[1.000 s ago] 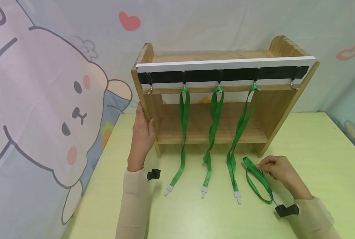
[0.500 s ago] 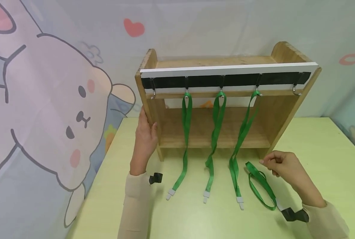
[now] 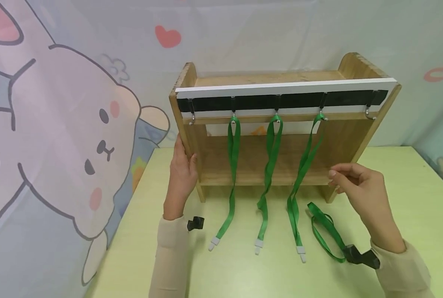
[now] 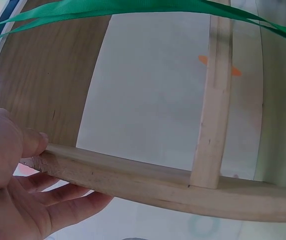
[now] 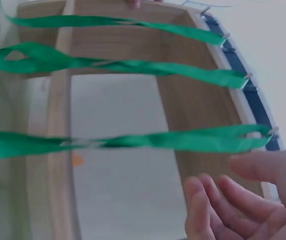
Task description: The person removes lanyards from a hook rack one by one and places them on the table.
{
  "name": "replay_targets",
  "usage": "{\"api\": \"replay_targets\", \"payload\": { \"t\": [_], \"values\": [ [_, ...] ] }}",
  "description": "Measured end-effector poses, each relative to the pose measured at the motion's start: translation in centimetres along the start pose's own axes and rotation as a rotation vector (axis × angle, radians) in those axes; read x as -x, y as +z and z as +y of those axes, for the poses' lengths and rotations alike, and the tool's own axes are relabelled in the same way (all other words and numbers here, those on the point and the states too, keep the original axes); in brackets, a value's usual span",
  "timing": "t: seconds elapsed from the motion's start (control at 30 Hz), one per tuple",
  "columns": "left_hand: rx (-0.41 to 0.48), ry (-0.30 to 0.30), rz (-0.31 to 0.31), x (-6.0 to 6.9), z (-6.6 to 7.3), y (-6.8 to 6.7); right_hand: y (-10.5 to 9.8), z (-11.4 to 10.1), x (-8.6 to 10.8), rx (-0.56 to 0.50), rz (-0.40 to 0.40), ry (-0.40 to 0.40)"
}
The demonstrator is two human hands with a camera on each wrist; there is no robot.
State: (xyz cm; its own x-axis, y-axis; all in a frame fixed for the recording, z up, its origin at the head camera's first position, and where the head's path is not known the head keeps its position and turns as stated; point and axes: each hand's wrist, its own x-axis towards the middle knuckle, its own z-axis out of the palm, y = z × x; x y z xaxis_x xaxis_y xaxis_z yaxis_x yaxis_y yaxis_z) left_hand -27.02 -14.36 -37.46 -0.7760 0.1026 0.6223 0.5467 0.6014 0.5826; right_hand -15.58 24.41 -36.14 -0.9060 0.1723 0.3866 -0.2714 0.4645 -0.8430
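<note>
My left hand (image 3: 182, 176) grips the left side panel of a small wooden shelf (image 3: 342, 142), thumb on the inner face and fingers outside. Three green lanyards hang from the shelf's middle hooks: left lanyard (image 3: 234, 165), middle lanyard (image 3: 270, 165) and right lanyard (image 3: 304, 165). Their white clips reach down over the tabletop. Another green lanyard (image 3: 326, 225) lies looped on the table at the right, its clip end hidden behind the wrist mount. Above it my right hand (image 3: 367, 188) is raised before the shelf's right leg, fingers loosely bent, holding nothing.
A white board (image 3: 299, 87) with a black strip (image 3: 255, 102) runs across the shelf's front top. The leftmost hook (image 3: 192, 118) and rightmost hook (image 3: 369, 113) bear no lanyard. A cartoon-printed cloth (image 3: 68, 136) hangs behind the pale table (image 3: 244, 277).
My right hand has let go of the lanyard on the table and risen toward the shelf's lower right. My left hand keeps its grip on the side panel. The view has shifted slightly.
</note>
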Motion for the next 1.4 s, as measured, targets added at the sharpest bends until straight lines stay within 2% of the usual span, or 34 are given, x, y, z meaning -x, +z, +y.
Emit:
{"api": "replay_targets", "payload": {
  "t": [0.13,0.23,0.33,0.5,0.83,0.93,1.03,1.17,1.3,1.4],
  "values": [
    [0.01,-0.014,-0.004,0.2,0.0,0.2,1.0,-1.4,-0.5,-0.111,0.101,-0.025],
    [0.013,-0.004,-0.001,0.3,0.0,0.2,2.0,-2.5,-0.9,-0.274,0.153,-0.024],
    [0.011,0.004,-0.001,0.3,-0.1,0.2,3.0,-3.5,-1.2,-0.332,0.183,-0.041],
    [0.009,0.01,-0.002,0.3,-0.3,0.1,4.3,-4.6,-1.5,-0.211,0.195,-0.067],
    [0.005,0.035,0.006,0.0,-0.2,-0.2,5.7,-5.3,-2.4,-0.215,0.183,-0.046],
    [0.008,0.038,0.005,-0.1,-0.1,-0.3,6.1,-5.5,-3.0,-0.174,0.192,-0.063],
    [0.009,0.024,0.004,-0.1,-0.1,-0.3,6.6,-5.6,-3.5,-0.119,0.219,-0.086],
    [0.01,0.006,-0.005,0.0,-0.1,-0.3,7.2,-5.6,-4.0,-0.07,0.264,-0.068],
    [0.011,0.013,-0.011,0.0,-0.2,-0.2,7.5,-5.4,-4.3,-0.029,0.307,-0.057],
    [0.008,0.025,-0.006,-0.1,-0.2,-0.2,7.5,-5.2,-4.5,0.016,0.335,-0.087]
  ]
}}
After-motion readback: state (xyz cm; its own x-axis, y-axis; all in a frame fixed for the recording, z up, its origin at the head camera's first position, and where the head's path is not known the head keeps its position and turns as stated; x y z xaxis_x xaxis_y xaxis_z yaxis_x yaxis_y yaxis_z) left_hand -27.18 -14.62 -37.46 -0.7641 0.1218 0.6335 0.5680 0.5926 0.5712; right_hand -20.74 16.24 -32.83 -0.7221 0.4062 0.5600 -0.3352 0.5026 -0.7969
